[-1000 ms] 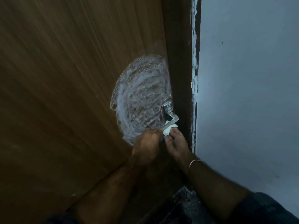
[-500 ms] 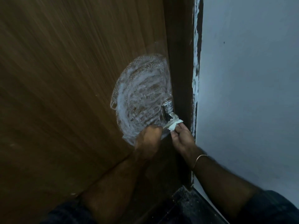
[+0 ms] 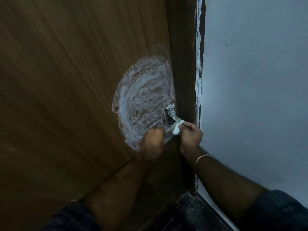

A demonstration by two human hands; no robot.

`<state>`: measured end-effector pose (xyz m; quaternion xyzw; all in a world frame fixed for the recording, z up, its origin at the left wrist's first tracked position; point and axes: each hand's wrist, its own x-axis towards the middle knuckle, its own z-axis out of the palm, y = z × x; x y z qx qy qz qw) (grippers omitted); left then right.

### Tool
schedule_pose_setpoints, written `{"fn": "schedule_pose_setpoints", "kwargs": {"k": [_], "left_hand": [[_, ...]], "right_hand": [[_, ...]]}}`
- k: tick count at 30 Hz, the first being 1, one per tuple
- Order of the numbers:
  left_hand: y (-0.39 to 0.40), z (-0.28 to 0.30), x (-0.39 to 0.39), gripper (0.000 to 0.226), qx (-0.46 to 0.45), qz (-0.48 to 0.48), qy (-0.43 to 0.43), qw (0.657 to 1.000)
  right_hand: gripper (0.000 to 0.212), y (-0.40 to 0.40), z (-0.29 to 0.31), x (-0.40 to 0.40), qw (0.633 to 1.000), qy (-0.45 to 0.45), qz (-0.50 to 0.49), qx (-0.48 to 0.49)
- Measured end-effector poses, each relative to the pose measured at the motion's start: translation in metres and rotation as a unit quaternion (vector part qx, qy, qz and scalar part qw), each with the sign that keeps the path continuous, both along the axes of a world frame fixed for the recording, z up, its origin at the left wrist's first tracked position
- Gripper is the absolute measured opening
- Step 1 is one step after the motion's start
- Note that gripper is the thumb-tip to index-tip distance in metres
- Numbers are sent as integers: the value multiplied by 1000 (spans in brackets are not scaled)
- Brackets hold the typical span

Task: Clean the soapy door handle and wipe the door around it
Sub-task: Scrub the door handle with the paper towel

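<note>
A person's two hands work at a metal door handle [image 3: 171,118] set near the right edge of a brown wooden door [image 3: 70,84]; the left hand [image 3: 152,143] is curled round the lower, free end of the lever, its knuckles toward the camera; the right hand [image 3: 190,136], with a thin bangle [image 3: 200,158] on its wrist, pinches a small wad of white cloth [image 3: 178,127] between fingertips and thumb and presses it against the lever just below its mount. A rounded patch of white soap lather [image 3: 141,100], streaked in curved strokes, covers the door to the left of and above the handle, reaching up along the door's edge; its lower rim is hidden behind the left hand. The dark door frame [image 3: 183,67] runs just to the right of the handle, its outer edge smeared with white paint where it meets a pale wall [image 3: 253,84]. Dark sleeves [image 3: 280,212] show at the bottom of the view; a strip of dark speckled floor [image 3: 188,212] lies between the arms.
</note>
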<state>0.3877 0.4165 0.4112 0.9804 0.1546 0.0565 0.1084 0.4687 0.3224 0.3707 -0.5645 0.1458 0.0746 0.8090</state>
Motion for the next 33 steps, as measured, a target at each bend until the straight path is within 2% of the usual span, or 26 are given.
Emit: {"fn": "schedule_pose_setpoints", "kwargs": {"k": [2,5,7,10,12,15,17,20,21,22,25,29,31,33], "left_hand": [[0,2,0,18,4,-5,-1,1000],[-2,5,1,20,3,-7,7,1000],[-3,5,-1,20,2,-3,8,1000],[-2,2,0,18,2,-2,-3,1000],[-3,4,1,17,-6,4,2,1000],[-6,8,2,17,-12,20,35,999],[-7,10,3,16,-16,23,30,999],[-9,12,0,15,-10,28,26,999],[-9,12,-1,15,-9,31,26,999],[-9,12,0,16,-11,33,26,999],[-11,15,-2,18,-15,39,30,999],[-11,15,-4,21,8,32,9,999],[-11,14,-4,18,-4,30,13,999],[-10,13,-5,17,-14,31,-3,999]], "right_hand": [[20,0,-4,2,997,-43,19,-55],[20,-3,-1,8,995,-56,-15,-75],[22,-5,-2,9,988,-91,16,-123],[13,-9,-2,4,966,-155,69,-193],[15,-13,1,5,938,-224,76,-252],[17,-21,5,11,839,-376,138,-369],[17,-28,9,16,784,-431,162,-416],[22,-28,14,18,648,-518,249,-500],[24,-28,15,18,619,-534,276,-507],[25,-29,16,17,607,-535,287,-513],[26,-31,19,16,605,-532,288,-517],[25,-28,31,16,559,-561,347,-501],[22,-30,31,19,573,-551,333,-507],[24,-27,33,16,565,-548,344,-512]]}}
